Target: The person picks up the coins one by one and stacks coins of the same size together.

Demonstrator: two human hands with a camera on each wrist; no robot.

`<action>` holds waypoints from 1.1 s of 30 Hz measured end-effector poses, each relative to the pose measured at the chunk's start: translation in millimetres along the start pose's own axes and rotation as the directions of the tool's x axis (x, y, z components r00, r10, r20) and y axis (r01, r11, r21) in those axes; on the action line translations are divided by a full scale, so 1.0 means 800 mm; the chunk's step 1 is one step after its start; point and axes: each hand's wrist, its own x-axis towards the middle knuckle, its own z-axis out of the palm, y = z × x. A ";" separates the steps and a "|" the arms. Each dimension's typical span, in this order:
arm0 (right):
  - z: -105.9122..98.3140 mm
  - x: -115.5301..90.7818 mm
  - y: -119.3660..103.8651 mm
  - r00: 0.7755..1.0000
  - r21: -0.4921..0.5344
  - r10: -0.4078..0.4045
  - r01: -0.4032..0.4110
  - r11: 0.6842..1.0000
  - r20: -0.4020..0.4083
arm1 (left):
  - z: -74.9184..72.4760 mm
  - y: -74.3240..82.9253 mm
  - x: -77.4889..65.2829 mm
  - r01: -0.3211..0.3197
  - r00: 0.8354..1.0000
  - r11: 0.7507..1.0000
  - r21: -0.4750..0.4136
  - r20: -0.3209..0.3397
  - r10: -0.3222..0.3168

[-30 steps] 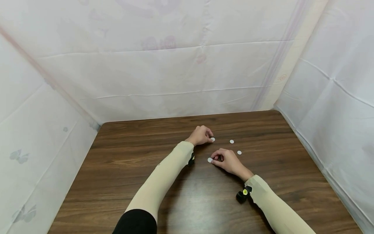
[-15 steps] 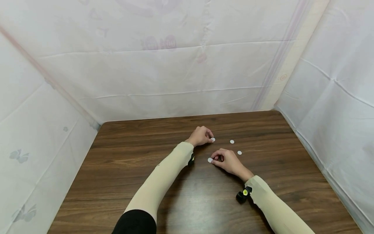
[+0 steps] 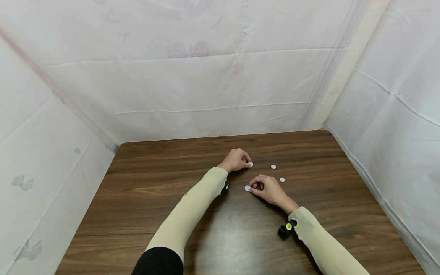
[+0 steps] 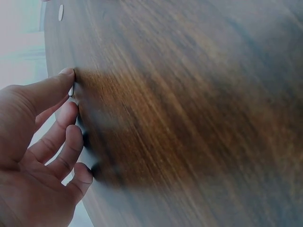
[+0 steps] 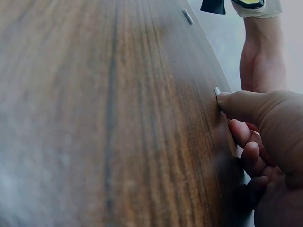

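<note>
My left hand (image 3: 235, 159) is at the far middle of the wooden table, its thumb and index fingertip pinching the edge of a small flat white disc (image 3: 251, 164). In the left wrist view, a sliver of that disc (image 4: 71, 91) shows just below the thumb tip, close against the wood. Nearer to me, my right hand (image 3: 269, 189) pinches a second white disc (image 3: 247, 188) by its right edge. The right wrist view shows this disc (image 5: 217, 90) poking out past the thumb, with the other fingers curled beneath.
Two loose white discs lie to the right of the hands, one farther back (image 3: 273, 166) and one nearer (image 3: 282, 179). Pale printed sheeting (image 3: 178, 88) rises behind the brown table (image 3: 144, 206) and along both sides. A small black camera (image 3: 284, 231) hangs at the right wrist.
</note>
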 end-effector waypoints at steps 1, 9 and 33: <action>0.000 0.000 0.000 1.000 0.000 0.001 -0.001 1.000 0.000 | 0.000 0.000 0.000 -0.003 1.000 1.000 0.003 -0.001 0.003; -0.002 0.000 -0.002 1.000 -0.005 0.010 -0.010 1.000 0.007 | 0.000 -0.002 -0.002 -0.015 1.000 1.000 0.019 -0.014 0.015; 0.000 0.001 0.000 1.000 -0.016 0.010 -0.010 1.000 -0.001 | -0.010 -0.005 -0.015 -0.053 0.998 0.998 -0.036 -0.039 0.051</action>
